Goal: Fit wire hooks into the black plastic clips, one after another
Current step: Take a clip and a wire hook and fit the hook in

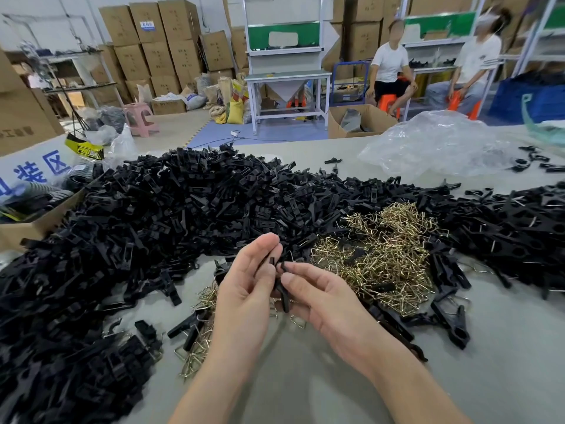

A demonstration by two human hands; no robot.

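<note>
— Black plastic clips (171, 203): where do they lie?
— Huge heap, L & centre of the table (305, 381), more at far R. Brassy wire hooks (388, 258) sit in a smaller pile just R of centre, touching the heap.
— And the person's hands?
— Both low-centre, above the table. Left hand (244, 289): fingers curled, thumb & fingertips pinching the held clip (283, 290) near its top. Right hand (324, 298): thumb & forefinger pinch it from the other side, other fingers loosely bent. One pc or two halves, can't tell.
— Which step, then?
— Prob. mid-cycle: a clip is picked up & getting lined up. Can't tell if a hook is in the grip; wire shows under the hands but may lie loose on the table.
— Next move needs?
— Likely one hand freed to take a hook, then its ends pressed into the clip w/o it twisting. Hooks look tangled, so singling one out may be fiddly.
— Any writing?
— Big blue characters "装区" on a white board (39, 169), far L. Yellow-black packet (84, 148) & blue carton label (148, 26): too blurred to read.
</note>
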